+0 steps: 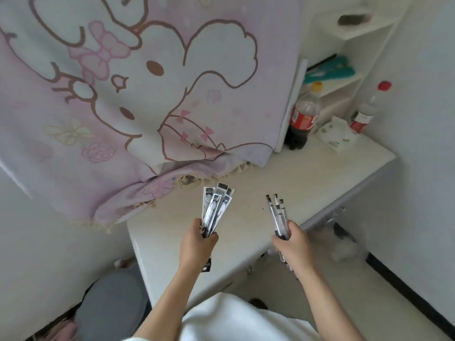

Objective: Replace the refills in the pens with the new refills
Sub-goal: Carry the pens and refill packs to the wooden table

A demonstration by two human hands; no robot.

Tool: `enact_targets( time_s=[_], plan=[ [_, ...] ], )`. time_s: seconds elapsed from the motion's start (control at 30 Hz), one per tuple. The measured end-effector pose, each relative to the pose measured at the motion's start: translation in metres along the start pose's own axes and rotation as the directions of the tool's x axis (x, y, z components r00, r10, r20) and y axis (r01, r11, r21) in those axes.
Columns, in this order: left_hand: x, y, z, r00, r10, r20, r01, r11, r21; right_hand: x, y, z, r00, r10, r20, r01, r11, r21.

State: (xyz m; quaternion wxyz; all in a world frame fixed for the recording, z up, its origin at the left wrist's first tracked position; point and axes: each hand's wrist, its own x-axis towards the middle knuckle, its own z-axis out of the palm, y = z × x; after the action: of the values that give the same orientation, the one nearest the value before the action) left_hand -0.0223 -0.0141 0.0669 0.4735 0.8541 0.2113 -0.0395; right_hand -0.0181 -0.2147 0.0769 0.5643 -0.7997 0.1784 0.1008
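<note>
My left hand [197, 244] grips a fanned bunch of packaged new refills [215, 207] in clear and white wrappers, held above the white table [307, 173]. My right hand [294, 244] grips several clear pens [278, 212] with black tips pointing away from me; their lower ends stick out below my fist. Both hands hover over the table's near edge, about a hand's width apart.
A pink cartoon-print cloth [123, 94] hangs over the table's far left. A cola bottle [304, 116], a tissue pack [336, 134] and a second red-capped bottle [366, 112] stand at the back right. White shelves [349, 45] rise behind. A grey seat [113, 303] is at lower left.
</note>
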Motion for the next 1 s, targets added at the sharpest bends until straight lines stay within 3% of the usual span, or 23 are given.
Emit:
enact_targets(
  time_s=[0.13, 0.3, 0.57, 0.67, 0.83, 1.0],
  plan=[
    [-0.01, -0.019, -0.003, 0.972, 0.107, 0.208, -0.118, 0.992, 0.044, -0.07, 0.036, 0.019, 0.964, 0.143, -0.226, -0.129, 0.989, 0.077],
    [-0.053, -0.017, 0.01, 0.875, 0.227, 0.428, -0.272, 0.961, 0.046, -0.147, 0.073, 0.01, 0.848, 0.273, -0.454, -0.224, 0.961, 0.16],
    [-0.148, 0.004, 0.073, 0.672, 0.337, 0.659, -0.455, 0.89, 0.008, -0.259, 0.12, -0.034, 0.688, 0.41, -0.599, -0.255, 0.909, 0.329],
    [-0.222, 0.008, 0.124, 0.516, 0.318, 0.796, -0.518, 0.855, -0.007, -0.326, 0.153, -0.06, 0.575, 0.506, -0.643, -0.284, 0.86, 0.424],
    [-0.342, 0.004, 0.181, 0.2, 0.288, 0.937, -0.683, 0.726, -0.077, -0.415, 0.206, -0.098, 0.313, 0.612, -0.726, -0.228, 0.791, 0.568],
    [-0.395, 0.016, 0.221, 0.072, 0.279, 0.957, -0.757, 0.64, -0.13, -0.449, 0.242, -0.124, 0.175, 0.699, -0.694, -0.147, 0.715, 0.683]
  ],
)
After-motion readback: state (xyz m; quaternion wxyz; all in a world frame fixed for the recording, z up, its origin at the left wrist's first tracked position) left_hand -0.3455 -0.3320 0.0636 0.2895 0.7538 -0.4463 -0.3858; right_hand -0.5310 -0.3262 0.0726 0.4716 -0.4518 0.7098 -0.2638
